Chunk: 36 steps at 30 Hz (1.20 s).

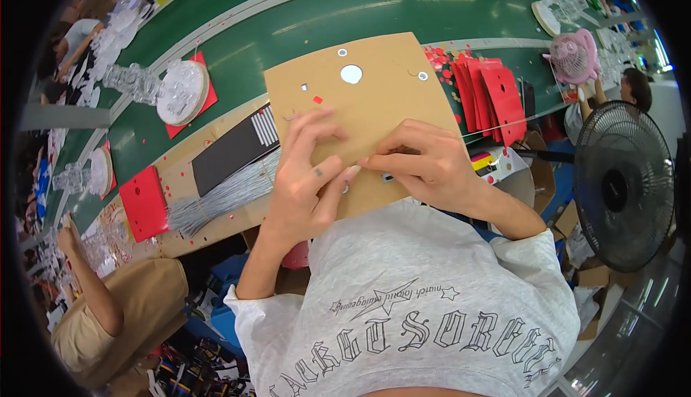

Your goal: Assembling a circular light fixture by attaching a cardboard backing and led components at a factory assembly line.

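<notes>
A tan cardboard sheet (381, 116) with a large round hole and small metal-ringed holes leans against the bench edge in front of me. Over its lower part, my left hand (309, 174) bends its fingers, thumb and forefinger close together near a small ringed hole. My right hand (425, 163) pinches beside those fingertips; what sits between the fingers is too small to make out. A tiny red scrap (317, 100) rests on the sheet. Left of the sheet lie a bundle of thin silvery wires (223, 199) and a black board (230, 156) with pale stripes.
A green conveyor belt (345, 15) runs behind the bench. Red cards (497, 98) stand stacked at right among red scraps; another red card (144, 202) lies left. Clear plastic pieces sit on a round white base (183, 93). A black fan (622, 185) stands right; a co-worker (115, 310) sits left.
</notes>
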Available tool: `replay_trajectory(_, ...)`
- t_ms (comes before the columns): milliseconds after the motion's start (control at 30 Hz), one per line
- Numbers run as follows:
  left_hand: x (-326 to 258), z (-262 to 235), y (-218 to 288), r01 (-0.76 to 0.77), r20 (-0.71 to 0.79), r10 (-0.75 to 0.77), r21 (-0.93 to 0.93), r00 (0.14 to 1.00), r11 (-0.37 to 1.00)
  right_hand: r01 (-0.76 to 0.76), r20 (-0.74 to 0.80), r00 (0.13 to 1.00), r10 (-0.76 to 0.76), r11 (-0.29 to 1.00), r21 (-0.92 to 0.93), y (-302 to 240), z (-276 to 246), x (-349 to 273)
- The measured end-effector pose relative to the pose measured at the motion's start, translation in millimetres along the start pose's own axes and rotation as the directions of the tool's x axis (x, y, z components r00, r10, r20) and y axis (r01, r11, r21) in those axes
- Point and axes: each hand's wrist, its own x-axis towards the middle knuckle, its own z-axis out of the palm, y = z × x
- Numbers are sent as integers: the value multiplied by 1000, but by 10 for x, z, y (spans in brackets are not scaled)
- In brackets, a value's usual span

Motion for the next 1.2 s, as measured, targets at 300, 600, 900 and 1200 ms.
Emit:
replay_trajectory(300, -484, 498, 185, 341, -38, -743, -872, 669, 351, 51, 118, 991, -61, 995, 86, 103, -79, -129)
replay_trajectory(600, -806, 734, 249, 409, 121, -670, -865, 733, 290, 176, 234, 953, -194, 980, 94, 95, -137, -333)
replay_trajectory(900, -762, 798, 231, 465, 93, -649, -774, 755, 430, 294, 355, 896, -268, 955, -21, -43, -205, -308)
replay_trajectory(1200, -676, 788, 178, 448, 177, -570, -810, 802, 378, 359, 509, 824, -248, 924, -131, -53, -325, -319)
